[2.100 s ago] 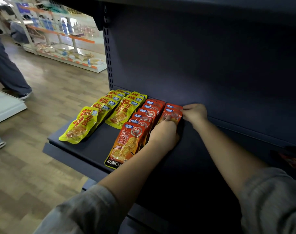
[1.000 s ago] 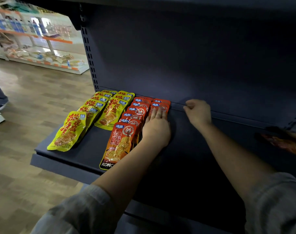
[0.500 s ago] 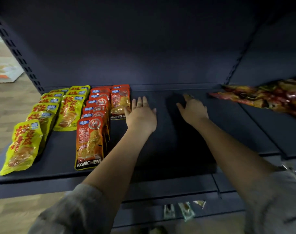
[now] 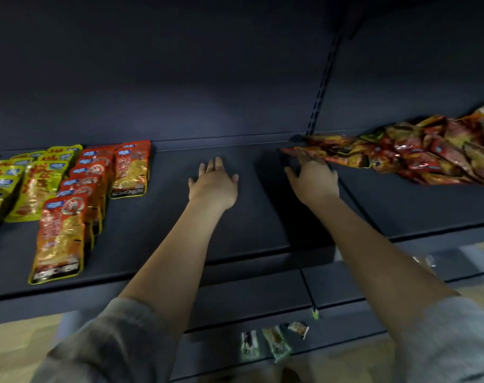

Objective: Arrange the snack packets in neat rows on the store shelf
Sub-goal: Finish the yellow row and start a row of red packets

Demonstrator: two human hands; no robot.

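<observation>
Yellow snack packets lie in overlapping rows at the left of the dark shelf. Beside them run a row of red-orange packets and a short row of the same kind at the back. A loose heap of red and gold packets lies at the right. My left hand hovers flat over bare shelf, fingers straight, holding nothing. My right hand reaches right, fingers extended, its fingertips at the heap's near-left end.
A slotted upright divides the back panel above the heap. Below the shelf edge, a lower shelf holds a few small packets. Light flooring shows at the bottom corners.
Both hands have left the red packet rows and moved right. My view has swung right, bringing the loose heap closer. My right hand now reaches the heap's edge.
</observation>
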